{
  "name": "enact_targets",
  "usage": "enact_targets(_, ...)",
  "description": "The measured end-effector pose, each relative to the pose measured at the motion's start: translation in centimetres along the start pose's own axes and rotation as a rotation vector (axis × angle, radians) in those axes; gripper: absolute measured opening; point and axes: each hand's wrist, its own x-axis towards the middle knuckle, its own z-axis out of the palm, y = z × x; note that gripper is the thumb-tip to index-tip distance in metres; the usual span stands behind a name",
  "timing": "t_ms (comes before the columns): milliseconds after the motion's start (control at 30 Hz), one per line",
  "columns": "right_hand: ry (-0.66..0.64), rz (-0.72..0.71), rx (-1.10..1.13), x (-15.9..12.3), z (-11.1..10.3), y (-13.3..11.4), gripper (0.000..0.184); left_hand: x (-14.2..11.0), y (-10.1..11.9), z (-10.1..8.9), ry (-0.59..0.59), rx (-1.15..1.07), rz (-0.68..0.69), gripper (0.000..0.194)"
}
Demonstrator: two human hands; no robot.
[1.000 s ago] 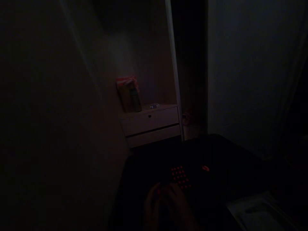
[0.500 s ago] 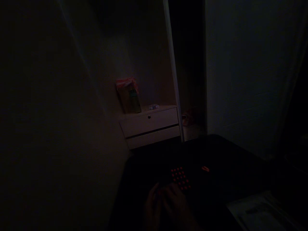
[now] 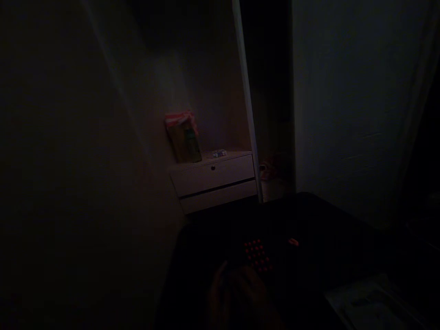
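Curling close together, the left hand [image 3: 217, 293] and right hand [image 3: 251, 291] are too dimly lit to tell their opening or hold; red dots [image 3: 258, 255] show just beyond on a dark surface [image 3: 305, 213].

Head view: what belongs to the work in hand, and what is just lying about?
Likely in the work:
left hand and right hand, close together; any grip unclear
grid of red dots beyond the right hand
small red piece, perhaps

Likely just lying about:
flat pale item, lower right
red-topped package and small patterned item on the drawer unit
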Motion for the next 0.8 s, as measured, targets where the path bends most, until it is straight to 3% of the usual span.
enact_targets(300,0.007,0.039,0.099,0.2,0.7,0.3,0.028,-0.2,0.2,0.3,-0.024,-0.018,-0.016,0.067)
enact_targets(567,-0.052,0.085,0.096,0.4,-1.3,0.2,0.018,-0.2,0.5,0.2,-0.06,-0.018,-0.067,0.062)
enact_targets(800,0.002,0.207,0.088,1.4,-2.6,-0.5,0.017,-0.2,1.0,0.5,-0.012,-0.002,-0.083,0.062)
